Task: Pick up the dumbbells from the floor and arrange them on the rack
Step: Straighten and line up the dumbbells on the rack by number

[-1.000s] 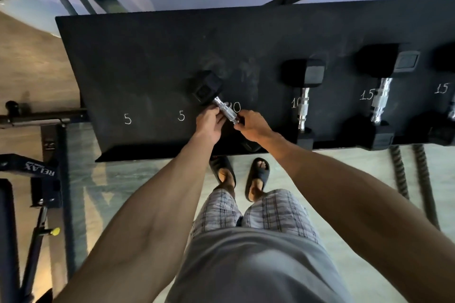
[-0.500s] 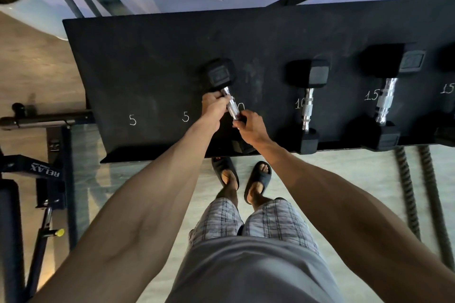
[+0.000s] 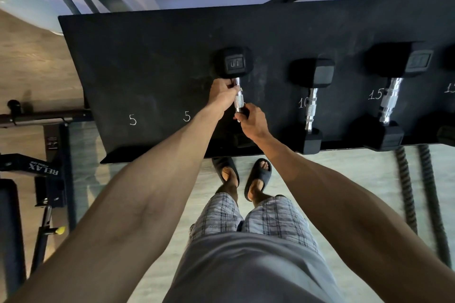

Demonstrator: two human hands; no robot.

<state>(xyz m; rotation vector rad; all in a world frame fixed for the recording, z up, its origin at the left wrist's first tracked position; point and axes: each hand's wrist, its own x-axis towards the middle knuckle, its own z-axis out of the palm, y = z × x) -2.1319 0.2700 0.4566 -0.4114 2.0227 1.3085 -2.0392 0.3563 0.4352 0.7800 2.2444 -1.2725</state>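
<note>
Both left hand (image 3: 221, 96) and right hand (image 3: 252, 122) grip the dumbbell (image 3: 234, 63), near head hidden

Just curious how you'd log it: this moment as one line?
stage: placing | left hand: grips dumbbell handle | right hand: grips same handle | dumbbell: far head on rack

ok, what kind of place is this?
Probably a gym, maybe a small or home one. A black rack with chalked weight numbers holds dumbbells, thick ropes lie on the floor at right, and a bench frame marked RELAX stands at left.
</note>
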